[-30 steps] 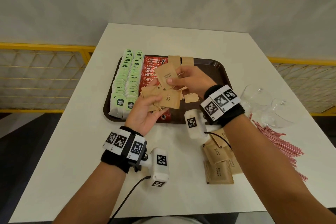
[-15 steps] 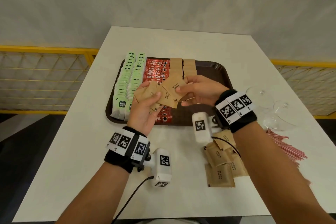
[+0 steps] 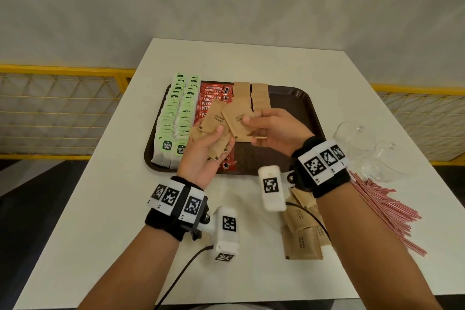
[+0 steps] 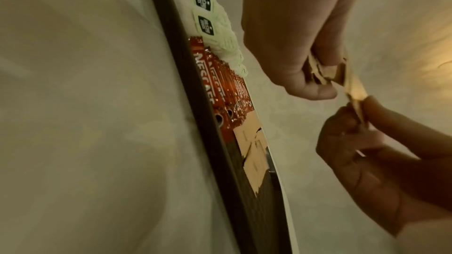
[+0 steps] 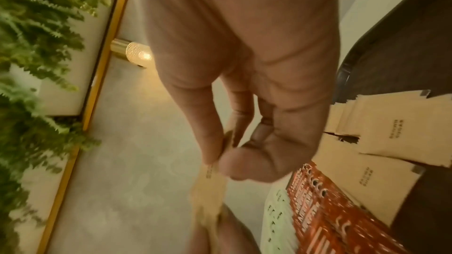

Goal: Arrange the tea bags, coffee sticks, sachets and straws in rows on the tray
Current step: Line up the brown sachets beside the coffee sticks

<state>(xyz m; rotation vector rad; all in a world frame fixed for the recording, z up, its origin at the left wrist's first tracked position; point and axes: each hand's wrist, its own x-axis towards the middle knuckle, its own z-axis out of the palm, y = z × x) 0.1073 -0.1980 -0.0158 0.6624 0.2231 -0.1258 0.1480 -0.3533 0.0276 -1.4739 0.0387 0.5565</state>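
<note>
Over the brown tray (image 3: 305, 108) my left hand (image 3: 214, 138) grips a fanned bundle of brown sugar sachets (image 3: 214, 121). My right hand (image 3: 251, 126) pinches one sachet (image 3: 239, 121) between thumb and fingers, right beside the bundle. On the tray lie two rows of green tea bags (image 3: 173, 118), a row of red coffee sticks (image 3: 212, 97) and two short rows of sachets (image 3: 260, 95). The left wrist view shows the left hand (image 4: 313, 76) and the right hand (image 4: 362, 115) both holding sachets. In the right wrist view the right hand (image 5: 220, 159) pinches its sachet (image 5: 208, 186).
Loose brown sachets (image 3: 302, 234) lie on the white table under my right forearm. A heap of red-striped straws (image 3: 385, 209) is spread at the right. Two clear plastic cups (image 3: 364, 148) lie beside the tray's right edge. The tray's right half is bare.
The right hand's sachet has come down from above the tray's rows to beside the left hand's bundle. Both hands keep their holds.
</note>
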